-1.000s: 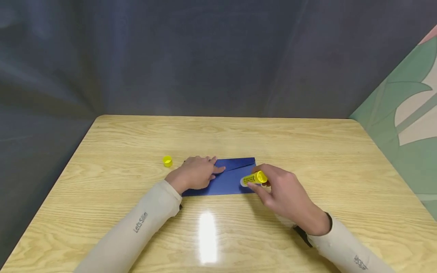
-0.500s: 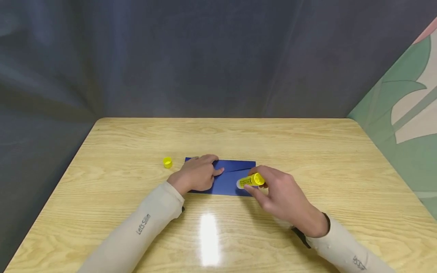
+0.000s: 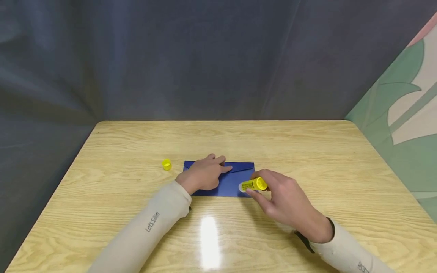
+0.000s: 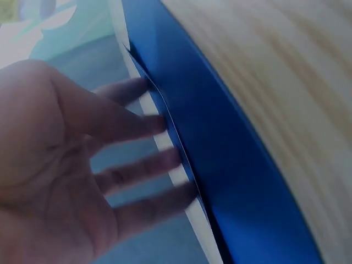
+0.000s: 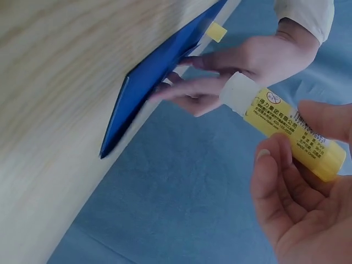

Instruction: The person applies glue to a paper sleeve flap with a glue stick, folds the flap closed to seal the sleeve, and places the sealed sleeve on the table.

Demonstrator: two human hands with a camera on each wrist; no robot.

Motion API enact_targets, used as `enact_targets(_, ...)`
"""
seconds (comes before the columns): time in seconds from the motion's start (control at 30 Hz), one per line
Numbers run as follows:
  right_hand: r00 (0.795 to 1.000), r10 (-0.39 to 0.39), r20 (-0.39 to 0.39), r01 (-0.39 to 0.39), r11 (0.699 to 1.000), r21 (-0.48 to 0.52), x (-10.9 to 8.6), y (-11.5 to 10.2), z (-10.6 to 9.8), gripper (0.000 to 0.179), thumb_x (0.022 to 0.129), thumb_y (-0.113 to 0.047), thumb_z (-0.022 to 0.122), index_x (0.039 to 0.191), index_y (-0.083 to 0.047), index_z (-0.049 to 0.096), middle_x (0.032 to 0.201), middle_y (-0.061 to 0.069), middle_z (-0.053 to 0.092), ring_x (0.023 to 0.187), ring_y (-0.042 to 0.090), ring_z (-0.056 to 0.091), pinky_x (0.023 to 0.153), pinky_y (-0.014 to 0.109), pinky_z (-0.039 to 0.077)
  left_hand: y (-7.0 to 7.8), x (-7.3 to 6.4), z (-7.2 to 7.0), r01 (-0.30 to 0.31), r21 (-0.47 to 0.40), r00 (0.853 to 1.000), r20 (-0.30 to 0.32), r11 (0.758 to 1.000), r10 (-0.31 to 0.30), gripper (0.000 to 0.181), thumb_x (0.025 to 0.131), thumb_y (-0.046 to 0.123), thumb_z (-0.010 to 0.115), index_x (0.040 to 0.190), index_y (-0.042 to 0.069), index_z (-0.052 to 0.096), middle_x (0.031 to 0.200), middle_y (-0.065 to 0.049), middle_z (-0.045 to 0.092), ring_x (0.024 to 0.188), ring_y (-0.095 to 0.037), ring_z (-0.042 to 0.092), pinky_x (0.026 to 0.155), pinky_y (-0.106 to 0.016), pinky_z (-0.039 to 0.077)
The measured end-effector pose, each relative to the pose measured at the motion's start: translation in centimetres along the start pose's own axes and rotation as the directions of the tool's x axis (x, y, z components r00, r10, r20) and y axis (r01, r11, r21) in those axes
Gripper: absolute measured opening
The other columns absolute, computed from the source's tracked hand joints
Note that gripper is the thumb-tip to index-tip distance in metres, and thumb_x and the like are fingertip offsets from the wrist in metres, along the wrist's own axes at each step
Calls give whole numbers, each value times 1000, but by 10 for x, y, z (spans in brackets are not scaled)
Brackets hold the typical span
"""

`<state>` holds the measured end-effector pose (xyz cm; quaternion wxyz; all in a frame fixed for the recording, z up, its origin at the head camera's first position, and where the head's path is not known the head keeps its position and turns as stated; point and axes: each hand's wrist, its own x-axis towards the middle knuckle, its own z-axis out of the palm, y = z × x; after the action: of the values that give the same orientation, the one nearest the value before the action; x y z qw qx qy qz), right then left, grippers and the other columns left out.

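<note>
A dark blue paper envelope (image 3: 232, 185) lies flat on the table, its long flap along the far side folded down. My left hand (image 3: 205, 175) rests on the flap with fingers extended, and in the left wrist view the fingertips (image 4: 188, 190) meet the flap's edge. Over the envelope's right end, my right hand (image 3: 288, 195) grips an uncapped yellow glue stick (image 3: 250, 185) between thumb and fingers. The right wrist view shows the stick's whitish end (image 5: 239, 92) pointing toward the left hand, and printed text on its yellow label.
The yellow glue stick cap (image 3: 167, 164) stands on the wooden table (image 3: 136, 140), left of the envelope. A dark cloth (image 3: 218, 60) hangs behind the table and on its left. At the right is a leaf-patterned surface (image 3: 406, 113).
My left hand has slid to the right along the flap, and more of the envelope's left end now shows. The right hand keeps hold of the glue stick in nearly the same place.
</note>
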<state>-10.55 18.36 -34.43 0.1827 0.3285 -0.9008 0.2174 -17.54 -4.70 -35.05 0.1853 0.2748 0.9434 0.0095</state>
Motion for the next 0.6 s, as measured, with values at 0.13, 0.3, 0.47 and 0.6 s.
enact_targets(0.13, 1000, 4, 3, -4, 1000, 1, -2, -1, -3, 32, 81, -29, 81, 104, -12, 67, 95, -1, 73, 76, 6, 66, 67, 29, 56, 13, 3, 1, 8, 80, 1000, 20, 997, -9, 48, 104, 19, 45, 152, 23, 41, 163, 5, 28, 138, -20, 35, 102, -38, 46)
enact_targets(0.3, 1000, -7, 2, 7, 1000, 12, -1, -1, -5, 32, 81, -27, 82, 104, -11, 67, 96, -1, 74, 78, 6, 67, 69, 30, 57, 20, 9, 2, -48, 23, 997, -56, 999, 49, 32, 98, 9, 54, 127, 5, 68, 157, 2, 42, 144, -18, 40, 113, -34, 42)
enact_targets(0.47, 999, -45, -10, 45, 999, -7, -1, 1, -7, 31, 78, -26, 83, 102, -11, 68, 94, -1, 74, 80, 9, 69, 69, 31, 58, 23, 16, 2, -78, -14, 987, -143, 997, 76, 33, 94, 3, 55, 123, 7, 70, 144, -3, 58, 132, -22, 55, 106, -33, 48)
enact_targets(0.6, 998, -62, -20, 61, 998, -31, -1, 4, -6, 33, 76, -25, 84, 101, -12, 68, 92, -2, 74, 76, 8, 69, 66, 30, 57, 28, 20, 5, -49, 59, 989, -134, 997, 57, 48, 97, 13, 56, 145, 19, 53, 148, 0, 54, 131, -20, 53, 104, -35, 50)
